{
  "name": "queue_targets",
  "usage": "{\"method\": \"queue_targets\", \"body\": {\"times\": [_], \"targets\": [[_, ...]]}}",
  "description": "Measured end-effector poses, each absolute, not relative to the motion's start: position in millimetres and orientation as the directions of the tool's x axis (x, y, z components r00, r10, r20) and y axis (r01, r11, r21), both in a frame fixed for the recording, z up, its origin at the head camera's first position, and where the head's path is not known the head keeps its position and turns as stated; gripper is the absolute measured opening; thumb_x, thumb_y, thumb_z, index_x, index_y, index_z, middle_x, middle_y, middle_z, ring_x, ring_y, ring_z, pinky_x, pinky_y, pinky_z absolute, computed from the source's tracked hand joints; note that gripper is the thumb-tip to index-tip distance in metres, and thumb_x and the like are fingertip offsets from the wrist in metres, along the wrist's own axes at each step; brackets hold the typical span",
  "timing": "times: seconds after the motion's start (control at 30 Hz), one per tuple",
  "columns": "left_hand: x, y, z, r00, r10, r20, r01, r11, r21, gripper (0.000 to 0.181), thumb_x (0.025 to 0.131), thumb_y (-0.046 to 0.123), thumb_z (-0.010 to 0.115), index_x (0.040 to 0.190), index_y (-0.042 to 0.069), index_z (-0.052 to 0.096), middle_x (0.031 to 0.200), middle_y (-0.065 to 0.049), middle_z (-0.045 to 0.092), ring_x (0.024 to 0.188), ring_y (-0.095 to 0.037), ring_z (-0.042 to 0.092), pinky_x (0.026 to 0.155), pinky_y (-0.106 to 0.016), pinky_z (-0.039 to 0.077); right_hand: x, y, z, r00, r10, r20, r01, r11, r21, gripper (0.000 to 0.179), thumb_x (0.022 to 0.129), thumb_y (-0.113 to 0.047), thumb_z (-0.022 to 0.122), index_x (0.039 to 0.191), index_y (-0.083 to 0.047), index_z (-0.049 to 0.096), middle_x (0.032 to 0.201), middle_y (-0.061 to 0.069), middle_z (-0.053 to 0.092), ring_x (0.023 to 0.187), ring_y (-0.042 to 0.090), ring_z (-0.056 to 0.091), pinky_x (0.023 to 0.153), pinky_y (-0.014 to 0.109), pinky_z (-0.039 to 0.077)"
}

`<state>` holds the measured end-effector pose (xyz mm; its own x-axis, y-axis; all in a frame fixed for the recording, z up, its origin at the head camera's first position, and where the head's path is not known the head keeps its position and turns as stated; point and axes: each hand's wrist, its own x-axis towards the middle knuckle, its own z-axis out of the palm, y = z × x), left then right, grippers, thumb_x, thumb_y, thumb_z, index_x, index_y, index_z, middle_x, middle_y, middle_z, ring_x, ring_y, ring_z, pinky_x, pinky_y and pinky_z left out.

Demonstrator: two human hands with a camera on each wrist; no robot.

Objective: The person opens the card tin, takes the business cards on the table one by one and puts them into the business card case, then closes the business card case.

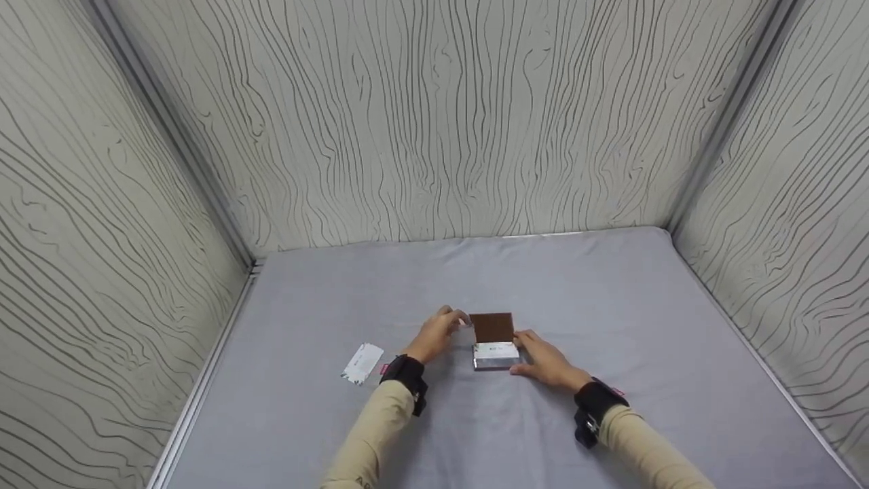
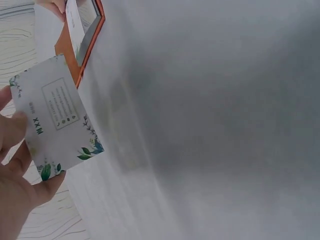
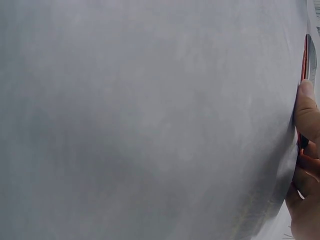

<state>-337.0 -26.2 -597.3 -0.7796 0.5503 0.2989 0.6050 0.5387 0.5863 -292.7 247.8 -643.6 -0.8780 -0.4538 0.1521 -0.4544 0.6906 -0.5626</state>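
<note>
My left hand [image 1: 434, 335] pinches a white business card [image 2: 60, 115] printed with green leaves and small text, held up beside an open card case [image 1: 493, 363]. In the head view that card shows only as a sliver at the fingertips. The case has a brown inner lid [image 1: 493, 327] standing raised at the back, and a white card [image 1: 496, 350] lies in its metal tray. At the case's right side my right hand [image 1: 548, 361] grips it, thumb near the front corner and fingers by the hinge. The right wrist view shows the thumb [image 3: 307, 107] against the case's reddish edge.
Another white card [image 1: 362, 363] with leaf print lies on the grey cloth [image 1: 305, 299], left of my left wrist. Wood-grain patterned panels [image 1: 434, 122] enclose the table at the back and both sides. A black band with a camera sits on each wrist.
</note>
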Motion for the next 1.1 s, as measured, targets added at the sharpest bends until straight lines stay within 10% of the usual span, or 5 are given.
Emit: {"method": "queue_targets", "body": {"times": [1.1], "targets": [[-323.5,23.7,-593.3,-0.680,0.663,0.313,0.716,0.508,0.480,0.055,0.077,-0.029,0.056,0.121,0.003,0.064,0.117,-0.010,0.061,0.113,-0.022,0.059,0.097,-0.028,0.046,-290.3,247.2,-641.9,-0.872,-0.456,0.179,-0.471,0.678,-0.565,0.066,0.084,-0.025,0.079,0.133,0.007,0.048,0.128,0.022,0.053,0.118,0.042,0.054,0.097,0.056,0.043]]}}
